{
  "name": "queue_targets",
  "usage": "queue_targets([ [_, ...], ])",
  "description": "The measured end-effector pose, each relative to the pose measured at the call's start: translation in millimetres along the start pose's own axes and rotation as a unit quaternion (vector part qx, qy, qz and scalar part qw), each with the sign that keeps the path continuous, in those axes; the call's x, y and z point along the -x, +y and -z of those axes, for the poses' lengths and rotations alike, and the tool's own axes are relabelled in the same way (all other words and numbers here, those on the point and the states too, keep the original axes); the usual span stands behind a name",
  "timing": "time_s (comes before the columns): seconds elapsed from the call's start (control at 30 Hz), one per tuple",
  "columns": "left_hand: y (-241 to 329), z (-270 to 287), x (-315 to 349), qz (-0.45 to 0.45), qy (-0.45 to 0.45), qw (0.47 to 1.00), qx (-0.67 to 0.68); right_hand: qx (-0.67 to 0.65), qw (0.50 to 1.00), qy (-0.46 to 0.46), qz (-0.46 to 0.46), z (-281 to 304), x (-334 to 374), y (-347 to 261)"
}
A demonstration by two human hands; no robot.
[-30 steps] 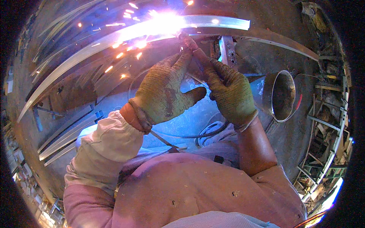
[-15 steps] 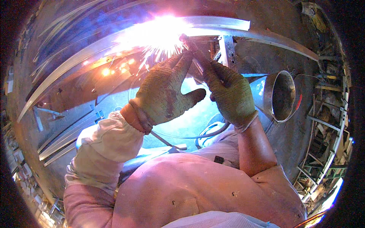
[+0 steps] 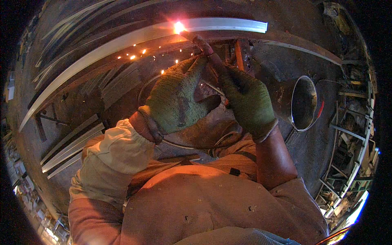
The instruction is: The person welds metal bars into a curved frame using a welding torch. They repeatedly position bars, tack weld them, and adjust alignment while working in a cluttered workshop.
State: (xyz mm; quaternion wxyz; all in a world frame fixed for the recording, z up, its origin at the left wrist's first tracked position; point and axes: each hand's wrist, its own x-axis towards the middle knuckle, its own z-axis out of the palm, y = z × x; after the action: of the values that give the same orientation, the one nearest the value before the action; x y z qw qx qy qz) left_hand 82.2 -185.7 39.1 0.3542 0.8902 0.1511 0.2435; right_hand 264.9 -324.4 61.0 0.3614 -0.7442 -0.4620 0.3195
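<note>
In a dirty work glove, my right hand (image 3: 251, 102) is closed around the handle of a welding torch (image 3: 213, 58). The torch points up and left, its nozzle close to a long, pale metal bar (image 3: 232, 25). A small bright glow (image 3: 179, 27) burns on the bar just past the nozzle. My left hand (image 3: 173, 98), also gloved, is stretched out with the thumb apart from the fingers. Its fingertips rest against the torch neck, partly hidden there. Several orange sparks (image 3: 132, 57) fall below the bar.
A rusty upright (image 3: 239, 55) stands beneath the bar. To the right lies a round metal container (image 3: 304, 104), its opening facing right. Several metal strips (image 3: 73, 143) lie on the floor at left. A metal frame rack (image 3: 355, 157) lines the right side.
The large white-blue arc and its spray of sparks have shrunk to a small orange-white glow, and the scene is darker. Both hands and the torch stay nearly in place.
</note>
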Motion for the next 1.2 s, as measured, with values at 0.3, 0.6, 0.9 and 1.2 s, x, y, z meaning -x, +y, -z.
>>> queue_targets([
  [0.3, 16, 17, -5, 0.119, -0.067, 0.977, 0.166, -0.181, 0.983, -0.030, 0.010, 6, 1, -7],
  [0.6, -22, 43, -5, 0.064, -0.108, 0.986, -0.106, -0.340, 0.938, 0.018, -0.067, 17, -7, -8],
  [0.9, -156, 126, 5, 0.174, -0.013, 0.887, -0.427, -0.303, 0.952, 0.049, 0.017, 21, -14, 1],
  [1.2, -187, 129, 17, 0.181, 0.007, 0.867, -0.464, -0.341, 0.935, 0.052, -0.080, 25, -10, 3],
])
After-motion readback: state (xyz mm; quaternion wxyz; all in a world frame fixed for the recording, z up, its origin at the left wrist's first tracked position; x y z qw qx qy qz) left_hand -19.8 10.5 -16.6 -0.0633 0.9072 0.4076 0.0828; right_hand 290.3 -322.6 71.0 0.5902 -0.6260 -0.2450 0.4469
